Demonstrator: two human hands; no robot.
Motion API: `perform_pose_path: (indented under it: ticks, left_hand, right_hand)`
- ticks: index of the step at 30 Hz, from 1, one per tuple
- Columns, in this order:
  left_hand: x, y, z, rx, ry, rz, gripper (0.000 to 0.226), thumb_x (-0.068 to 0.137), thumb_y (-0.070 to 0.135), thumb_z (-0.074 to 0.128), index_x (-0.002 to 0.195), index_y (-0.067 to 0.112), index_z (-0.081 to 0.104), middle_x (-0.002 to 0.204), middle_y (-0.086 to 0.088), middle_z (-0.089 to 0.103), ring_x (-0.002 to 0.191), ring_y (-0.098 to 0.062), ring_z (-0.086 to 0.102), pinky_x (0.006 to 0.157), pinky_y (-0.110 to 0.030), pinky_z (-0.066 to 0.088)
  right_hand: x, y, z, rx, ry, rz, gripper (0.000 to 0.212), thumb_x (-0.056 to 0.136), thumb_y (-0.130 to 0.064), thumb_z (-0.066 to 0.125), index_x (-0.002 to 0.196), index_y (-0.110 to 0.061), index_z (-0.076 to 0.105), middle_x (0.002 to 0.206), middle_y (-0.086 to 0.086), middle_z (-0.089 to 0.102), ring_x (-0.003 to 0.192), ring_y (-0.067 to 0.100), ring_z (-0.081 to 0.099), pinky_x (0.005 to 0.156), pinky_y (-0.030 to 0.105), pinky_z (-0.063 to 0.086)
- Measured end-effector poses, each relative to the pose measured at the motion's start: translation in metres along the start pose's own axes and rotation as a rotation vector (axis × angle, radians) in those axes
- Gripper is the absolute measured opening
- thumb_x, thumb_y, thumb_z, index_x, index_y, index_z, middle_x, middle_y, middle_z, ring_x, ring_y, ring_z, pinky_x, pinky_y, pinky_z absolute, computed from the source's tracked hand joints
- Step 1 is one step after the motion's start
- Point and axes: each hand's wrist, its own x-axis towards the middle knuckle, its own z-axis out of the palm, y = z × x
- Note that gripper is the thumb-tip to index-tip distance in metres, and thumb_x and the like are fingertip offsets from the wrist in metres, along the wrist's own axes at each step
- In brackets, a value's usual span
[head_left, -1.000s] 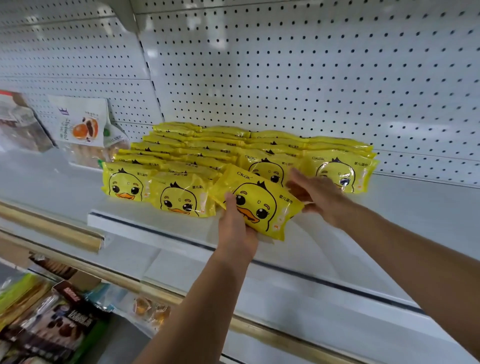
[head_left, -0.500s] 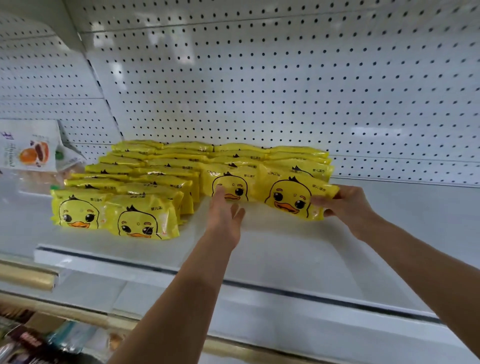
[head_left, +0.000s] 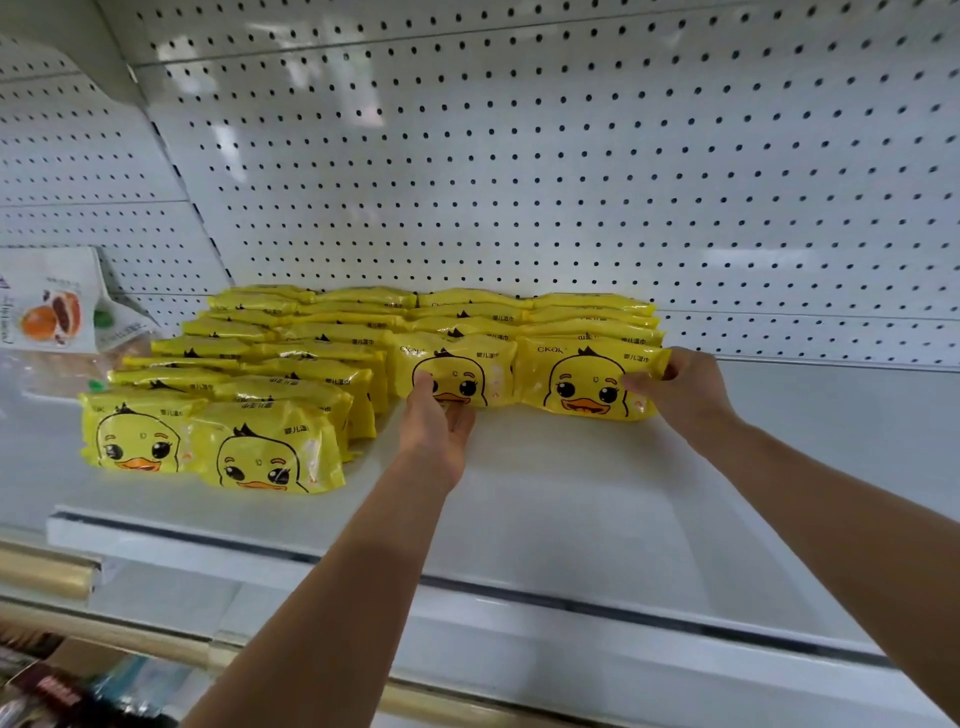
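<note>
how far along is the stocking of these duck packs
Done: four rows of duck wipe packs lie overlapped, the two left rows reaching nearer the shelf front. In hand: the right hand grips the front right pack, the left hand touches its neighbour. Left: bare shelf before the two right rows.

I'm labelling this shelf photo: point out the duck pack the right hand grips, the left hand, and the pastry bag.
gripped duck pack (head_left: 587, 384): head view, on the duck's face.
left hand (head_left: 436, 434): head view, middle of the hand.
pastry bag (head_left: 49, 312): head view, its printed front.
</note>
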Motion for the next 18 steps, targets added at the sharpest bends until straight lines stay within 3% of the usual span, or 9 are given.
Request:
perform_pose_path:
  ticks: [4, 7, 9, 13, 18]
  left_hand:
    - [0.000, 0.000, 0.000, 0.026, 0.010, 0.004, 0.022, 0.103, 0.036, 0.046, 0.118, 0.020, 0.050, 0.092, -0.002, 0.056, 0.098, -0.023, 0.057, 0.106, -0.040, 0.044]
    - [-0.003, 0.000, 0.000, 0.057, 0.016, 0.004, 0.020, 0.102, 0.034, 0.048, 0.117, 0.019, 0.050, 0.091, -0.002, 0.054, 0.089, -0.020, 0.057, 0.104, -0.040, 0.045]
    - [-0.005, 0.001, -0.002, 0.076, 0.021, 0.004, 0.022, 0.101, 0.030, 0.052, 0.120, 0.018, 0.051, 0.095, -0.003, 0.053, 0.093, -0.021, 0.057, 0.102, -0.040, 0.047]
    - [-0.017, -0.002, -0.016, 0.090, 0.009, -0.015, 0.030, 0.100, 0.020, 0.053, 0.126, 0.006, 0.051, 0.118, -0.013, 0.050, 0.106, -0.030, 0.055, 0.088, -0.041, 0.051]
    - [-0.062, -0.012, -0.030, 0.032, -0.122, -0.092, 0.014, 0.099, 0.012, 0.048, 0.108, 0.003, 0.053, 0.105, -0.016, 0.062, 0.089, -0.031, 0.064, 0.078, -0.041, 0.054]
  right_hand:
    - [-0.002, -0.001, 0.004, -0.062, 0.045, -0.008, 0.027, 0.078, -0.014, 0.076, 0.078, -0.004, 0.051, 0.063, 0.004, 0.050, 0.051, 0.011, 0.048, 0.048, 0.024, 0.033]
    - [-0.002, -0.001, 0.006, -0.100, 0.073, 0.009, 0.033, 0.076, -0.021, 0.076, 0.090, -0.001, 0.054, 0.076, 0.009, 0.057, 0.065, 0.020, 0.054, 0.053, 0.028, 0.038]
    - [-0.003, 0.000, 0.006, -0.123, 0.077, 0.020, 0.038, 0.076, -0.027, 0.077, 0.098, -0.005, 0.055, 0.085, 0.006, 0.059, 0.078, 0.024, 0.058, 0.056, 0.028, 0.038]
    - [-0.025, 0.001, -0.004, -0.082, 0.129, 0.040, 0.059, 0.081, -0.035, 0.074, 0.126, -0.008, 0.048, 0.115, 0.005, 0.052, 0.102, 0.019, 0.052, 0.079, 0.031, 0.041]
    - [-0.077, 0.002, -0.022, 0.026, 0.133, 0.008, 0.034, 0.085, -0.026, 0.070, 0.113, -0.011, 0.060, 0.108, 0.004, 0.062, 0.097, 0.019, 0.059, 0.086, 0.034, 0.049]
